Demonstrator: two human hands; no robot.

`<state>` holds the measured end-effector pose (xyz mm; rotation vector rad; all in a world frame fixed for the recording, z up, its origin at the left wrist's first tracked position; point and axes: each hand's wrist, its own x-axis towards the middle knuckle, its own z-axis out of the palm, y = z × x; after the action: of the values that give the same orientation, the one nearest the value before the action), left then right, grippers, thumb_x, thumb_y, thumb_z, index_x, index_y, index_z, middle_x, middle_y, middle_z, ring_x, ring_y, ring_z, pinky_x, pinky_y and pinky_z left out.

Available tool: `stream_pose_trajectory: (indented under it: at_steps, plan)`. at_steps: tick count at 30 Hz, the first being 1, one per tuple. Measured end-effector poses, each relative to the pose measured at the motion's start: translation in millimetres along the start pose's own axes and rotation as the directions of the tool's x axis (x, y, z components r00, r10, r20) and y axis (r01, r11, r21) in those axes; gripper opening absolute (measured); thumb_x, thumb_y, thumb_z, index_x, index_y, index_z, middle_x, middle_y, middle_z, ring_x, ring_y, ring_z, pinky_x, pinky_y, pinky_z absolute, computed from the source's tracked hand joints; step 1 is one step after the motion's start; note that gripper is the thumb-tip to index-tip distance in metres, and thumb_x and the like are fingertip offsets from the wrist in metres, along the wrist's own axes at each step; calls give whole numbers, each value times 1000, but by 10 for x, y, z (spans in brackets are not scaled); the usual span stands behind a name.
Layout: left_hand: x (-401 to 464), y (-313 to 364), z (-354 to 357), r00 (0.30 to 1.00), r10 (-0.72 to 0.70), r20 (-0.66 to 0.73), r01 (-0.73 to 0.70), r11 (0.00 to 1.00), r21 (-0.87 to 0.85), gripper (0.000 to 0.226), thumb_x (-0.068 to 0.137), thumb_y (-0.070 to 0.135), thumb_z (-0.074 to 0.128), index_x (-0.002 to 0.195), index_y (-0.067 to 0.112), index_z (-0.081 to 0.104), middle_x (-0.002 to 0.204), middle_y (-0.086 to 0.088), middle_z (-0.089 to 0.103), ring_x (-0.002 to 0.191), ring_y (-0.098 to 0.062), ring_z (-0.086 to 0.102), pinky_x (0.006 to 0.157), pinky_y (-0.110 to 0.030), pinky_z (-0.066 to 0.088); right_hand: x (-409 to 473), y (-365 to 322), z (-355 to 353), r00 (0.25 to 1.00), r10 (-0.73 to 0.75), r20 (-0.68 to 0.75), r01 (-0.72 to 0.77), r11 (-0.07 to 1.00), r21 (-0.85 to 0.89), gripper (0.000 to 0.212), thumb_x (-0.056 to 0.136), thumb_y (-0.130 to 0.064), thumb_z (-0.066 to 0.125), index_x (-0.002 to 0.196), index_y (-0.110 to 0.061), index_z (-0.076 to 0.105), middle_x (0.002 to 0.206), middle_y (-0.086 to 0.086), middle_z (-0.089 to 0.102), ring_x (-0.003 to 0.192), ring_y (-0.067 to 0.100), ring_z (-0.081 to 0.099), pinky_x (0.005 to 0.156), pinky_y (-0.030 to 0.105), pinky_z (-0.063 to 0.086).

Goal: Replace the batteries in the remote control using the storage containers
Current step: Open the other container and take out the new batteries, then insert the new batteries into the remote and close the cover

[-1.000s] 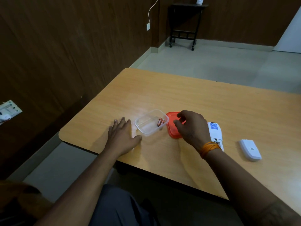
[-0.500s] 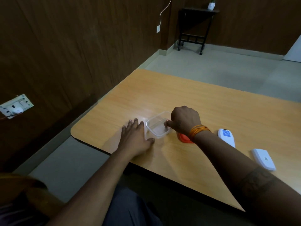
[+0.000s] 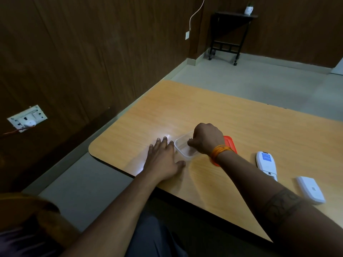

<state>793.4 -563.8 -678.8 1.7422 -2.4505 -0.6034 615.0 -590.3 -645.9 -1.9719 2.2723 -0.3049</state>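
Observation:
A clear plastic container [image 3: 182, 149] sits on the wooden table [image 3: 241, 123], near its front left corner. My right hand [image 3: 207, 140] reaches into it from above with the fingers curled together. The batteries are hidden under that hand, so I cannot see whether it holds them. My left hand [image 3: 163, 160] lies flat on the table, fingers spread, right beside the container's left side. The red lid [image 3: 230, 143] lies just right of the container, partly behind my wrist. The white remote control [image 3: 266, 164] lies further right, and its loose white battery cover [image 3: 310, 189] is beyond it.
The table's front edge runs close below my arms, and its rounded left corner is near my left hand. A dark panelled wall with a switch plate [image 3: 27, 118] stands to the left. A small black side table [image 3: 228, 34] is at the far wall.
My right hand has left the red lid and moved left into the clear container, covering the batteries. My left hand stays flat beside the container. The view has shifted.

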Motion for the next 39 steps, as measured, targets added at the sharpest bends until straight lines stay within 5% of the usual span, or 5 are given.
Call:
stream_pose_trajectory:
  at_steps: [8,14,21,27,39]
  plan:
    - [-183,80,-77,999,-44,1,44,986,-162,97,93,59,65,166,17,15,176,-3,7,162,-24,2,127,-42,14,-615,283,-144,987,41,-157,54,828,558,15,82,-38,74,78,-24,73,76,-13,76,71,7,71,64,36,61]
    - [-555,337,-70,966,111,-234,-133,988,-79,84,94,49,67,162,16,30,173,-5,21,160,-25,14,125,-40,23,-1298,773,-378,973,202,-108,-43,625,780,20,88,-8,74,105,-15,67,71,7,77,65,25,74,66,43,64]
    - [-788,1203,150,890,435,-140,-435,900,34,77,96,53,62,159,19,37,164,0,38,151,-18,34,119,-28,30,-1881,1674,-511,900,411,-144,-123,557,821,15,88,-1,72,101,-9,71,72,7,77,68,27,74,65,38,63]
    - [-658,1789,546,884,465,53,-467,883,48,80,95,55,61,161,20,33,168,-1,32,154,-19,30,120,-32,32,-1947,2130,-546,829,513,-222,-163,602,782,13,91,-9,75,101,-15,71,75,2,78,74,19,76,63,34,65]
    - [-324,1878,1034,896,436,-89,-432,900,60,78,93,71,53,153,21,46,160,-4,47,150,-23,38,122,-34,27,-1695,2038,-228,906,267,-328,-55,843,535,12,85,-13,78,95,-17,73,79,-8,75,74,8,70,71,29,57]
